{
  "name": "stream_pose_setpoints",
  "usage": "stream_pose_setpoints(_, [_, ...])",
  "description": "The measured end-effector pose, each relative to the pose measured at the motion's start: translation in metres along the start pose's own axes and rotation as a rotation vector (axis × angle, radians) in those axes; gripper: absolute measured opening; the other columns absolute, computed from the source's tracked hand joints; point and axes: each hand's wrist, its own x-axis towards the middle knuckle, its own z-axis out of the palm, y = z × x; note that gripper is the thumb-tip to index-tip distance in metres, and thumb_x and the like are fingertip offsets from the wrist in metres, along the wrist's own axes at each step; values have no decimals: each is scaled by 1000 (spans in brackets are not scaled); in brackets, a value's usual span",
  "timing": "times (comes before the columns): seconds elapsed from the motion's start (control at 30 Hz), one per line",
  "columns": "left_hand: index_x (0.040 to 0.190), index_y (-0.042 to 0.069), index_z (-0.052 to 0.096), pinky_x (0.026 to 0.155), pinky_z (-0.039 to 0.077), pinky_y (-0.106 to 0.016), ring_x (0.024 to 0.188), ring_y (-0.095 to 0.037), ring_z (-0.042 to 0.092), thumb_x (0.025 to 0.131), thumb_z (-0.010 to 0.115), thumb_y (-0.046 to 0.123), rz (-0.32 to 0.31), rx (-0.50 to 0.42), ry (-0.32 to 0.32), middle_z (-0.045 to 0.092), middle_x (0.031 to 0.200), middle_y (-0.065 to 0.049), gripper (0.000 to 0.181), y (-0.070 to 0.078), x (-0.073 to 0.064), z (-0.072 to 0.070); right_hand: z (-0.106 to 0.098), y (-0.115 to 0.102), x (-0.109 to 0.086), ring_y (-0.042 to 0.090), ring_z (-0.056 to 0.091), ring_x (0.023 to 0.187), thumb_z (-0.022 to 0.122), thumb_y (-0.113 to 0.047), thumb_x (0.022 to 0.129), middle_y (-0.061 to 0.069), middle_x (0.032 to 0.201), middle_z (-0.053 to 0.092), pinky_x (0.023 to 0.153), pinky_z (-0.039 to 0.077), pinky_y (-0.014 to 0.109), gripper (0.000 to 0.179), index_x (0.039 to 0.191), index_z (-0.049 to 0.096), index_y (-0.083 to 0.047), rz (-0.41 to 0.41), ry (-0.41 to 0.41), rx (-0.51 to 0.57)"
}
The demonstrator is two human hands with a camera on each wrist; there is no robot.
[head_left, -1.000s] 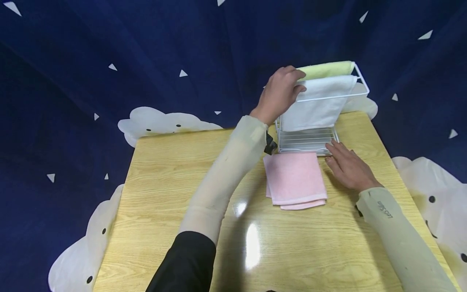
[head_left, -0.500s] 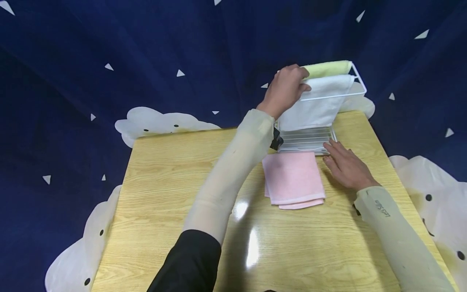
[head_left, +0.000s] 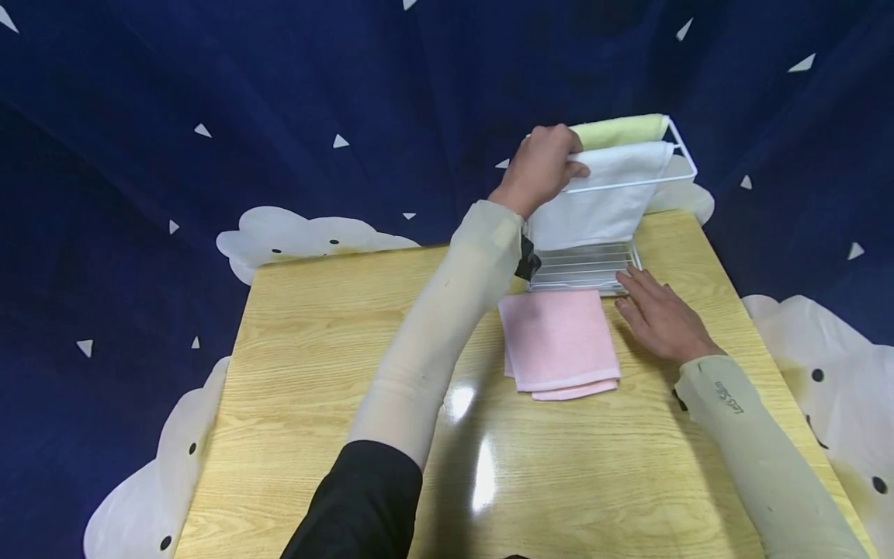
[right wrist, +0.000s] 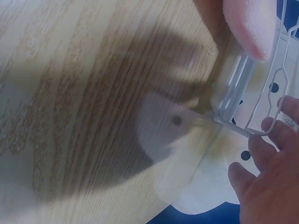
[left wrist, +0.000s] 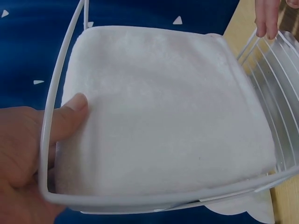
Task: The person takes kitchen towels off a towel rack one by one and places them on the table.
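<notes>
A white towel hangs folded over a bar of the white wire rack at the back right of the table. At its upper left, my left hand pinches the towel, thumb on the front face as the left wrist view shows; the fingers behind are mostly hidden. Behind it hangs a yellow-green towel. My right hand touches the front right corner of the rack's base with extended fingers, seen also along the wire in the right wrist view. A folded pink towel lies in front of the rack.
The wooden table extends left of the rack and towards me. A dark blue curtain with white triangles and cloud shapes surrounds the table's back and sides.
My left hand has shifted slightly right along the top of the white towel. The right hand stays at the rack's base, and the towels hang as before. The head view drifts a little.
</notes>
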Motion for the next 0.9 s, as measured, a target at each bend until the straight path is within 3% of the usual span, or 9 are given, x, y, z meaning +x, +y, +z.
stream_pose_setpoints(0.43, [92,15,76,76,43,-23,84,-12,57,94,69,34,-1,-42,-2,72,100,4,20,-3,-2,-2,1,-3,1,43,17,148,34,-39,109,22,163,21,113,18,64,60,158,28,-6,0,2,0])
stream_pose_setpoints(0.9, [101,18,78,74,43,-23,81,-11,56,98,66,33,4,-54,18,70,97,5,20,-5,-1,-1,3,-2,3,43,17,148,34,-40,109,22,162,21,113,19,64,60,158,28,-5,3,1,-3])
